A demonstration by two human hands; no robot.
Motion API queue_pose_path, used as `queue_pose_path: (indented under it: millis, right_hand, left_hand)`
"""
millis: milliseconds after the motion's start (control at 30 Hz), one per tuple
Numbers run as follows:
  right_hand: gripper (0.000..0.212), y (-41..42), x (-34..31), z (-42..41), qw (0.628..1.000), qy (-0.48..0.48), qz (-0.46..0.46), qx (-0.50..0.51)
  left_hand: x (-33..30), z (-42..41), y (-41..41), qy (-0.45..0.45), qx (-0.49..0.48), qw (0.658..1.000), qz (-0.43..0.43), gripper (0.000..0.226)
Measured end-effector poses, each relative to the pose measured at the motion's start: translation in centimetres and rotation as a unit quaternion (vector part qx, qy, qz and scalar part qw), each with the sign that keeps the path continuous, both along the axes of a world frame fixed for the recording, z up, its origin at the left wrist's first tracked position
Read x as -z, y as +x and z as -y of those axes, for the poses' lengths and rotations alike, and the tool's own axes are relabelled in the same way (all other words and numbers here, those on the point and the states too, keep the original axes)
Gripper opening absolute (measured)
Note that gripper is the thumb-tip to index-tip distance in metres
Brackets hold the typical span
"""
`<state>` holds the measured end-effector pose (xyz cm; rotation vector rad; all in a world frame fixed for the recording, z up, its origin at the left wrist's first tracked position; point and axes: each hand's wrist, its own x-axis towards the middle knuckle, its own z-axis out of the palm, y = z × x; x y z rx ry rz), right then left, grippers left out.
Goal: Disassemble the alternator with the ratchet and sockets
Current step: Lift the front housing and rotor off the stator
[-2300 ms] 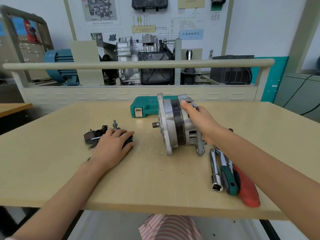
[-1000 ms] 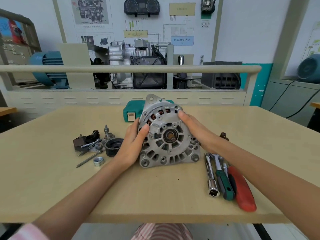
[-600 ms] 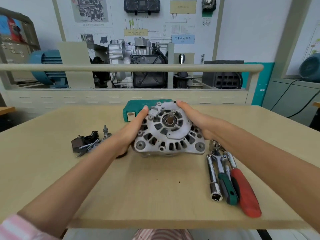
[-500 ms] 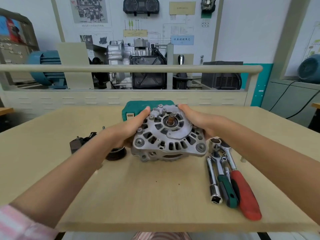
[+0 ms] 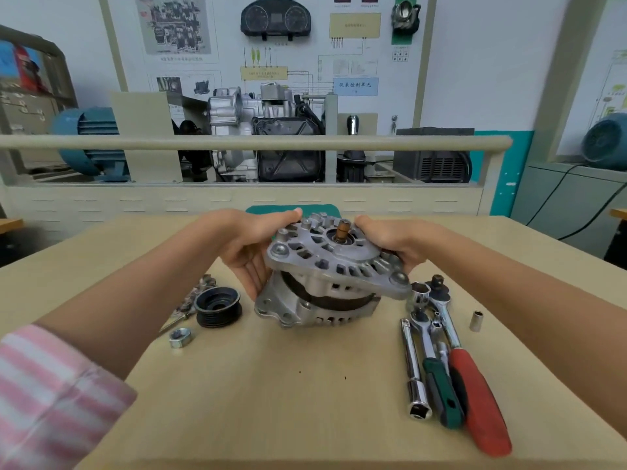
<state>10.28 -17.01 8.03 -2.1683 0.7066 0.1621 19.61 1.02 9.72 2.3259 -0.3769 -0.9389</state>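
Observation:
The silver alternator lies on the wooden table with its shaft pointing up and its front cover tilted. My left hand grips the cover's left rim, and my right hand grips its right rim. The red-handled ratchet, a green-handled ratchet and a long chrome socket extension lie side by side at the right. A loose socket sits by their heads, and a small socket stands further right.
A black pulley, a hex nut and several small removed parts lie left of the alternator. A green tool case sits behind my hands. A beige rail and engine display stand beyond the table's far edge.
Both hands took hold of the alternator, turned it from standing on edge and laid it flat with the shaft up. The front cover now sits tilted above the body.

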Motion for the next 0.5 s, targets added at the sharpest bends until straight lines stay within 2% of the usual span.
queue_pose_path:
  millis: [200,300,400,433,500]
  right_hand:
    - [0.073,0.7,-2.4,-1.8,0.997,-0.013,-0.062,-0.042]
    - [0.068,0.3,-2.7,-2.3,0.998,-0.046,-0.021,-0.036]
    - [0.049,-0.4,-2.2,-1.9,0.993,-0.090,0.067,-0.035]
    - [0.044,-0.7,-2.1,-1.7,0.993,-0.071,0.086,-0.046]
    - [0.034,-1.4,-1.7,-1.4,0.994,0.026,0.095,-0.052]
  left_hand:
    - [1.1,-2.5,0.9,-0.028,-0.029,0.997,-0.072,0.109]
    - [2.0,-3.0,0.7,-0.064,-0.062,0.993,-0.082,0.100]
    - [2.4,-3.1,0.3,-0.102,-0.090,0.988,-0.077,0.087]
    - [2.4,-3.0,0.2,-0.112,-0.093,0.987,-0.070,0.083]
    - [2.5,-2.5,0.0,-0.113,-0.089,0.989,-0.024,0.079]
